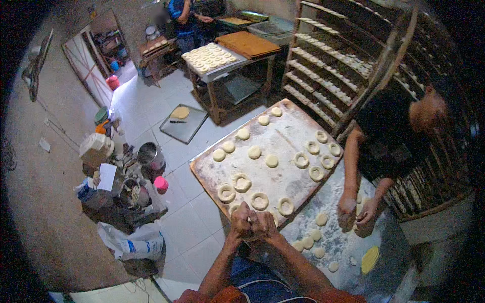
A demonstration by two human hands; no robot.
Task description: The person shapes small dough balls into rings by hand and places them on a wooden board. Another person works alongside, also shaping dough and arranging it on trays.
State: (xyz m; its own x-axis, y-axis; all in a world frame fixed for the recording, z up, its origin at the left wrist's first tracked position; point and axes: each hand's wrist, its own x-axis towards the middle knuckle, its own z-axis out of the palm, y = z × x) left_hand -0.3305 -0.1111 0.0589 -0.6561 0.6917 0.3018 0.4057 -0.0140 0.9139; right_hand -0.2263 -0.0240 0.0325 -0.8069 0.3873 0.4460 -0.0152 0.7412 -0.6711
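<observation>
My left hand [241,221] and my right hand [263,225] are together at the near edge of a floured wooden board [283,146]. Both are closed, fingers curled around a piece of dough that they mostly hide. Just beyond them on the board lie dough rings, one [259,201] in front of my knuckles and another [286,206] to the right. A dough ring [227,193] sits at the left edge. Farther back are plain dough rounds [254,152], and several rings [313,147] cluster at the right edge.
At right a co-worker's hands [366,212] handle dough on a floured metal table [338,247]. Behind that person stands a rack [323,65] of loaded trays. A tray [184,126] lies on the floor; a tray of rings [209,58] rests on a far table. Buckets and bags crowd the left.
</observation>
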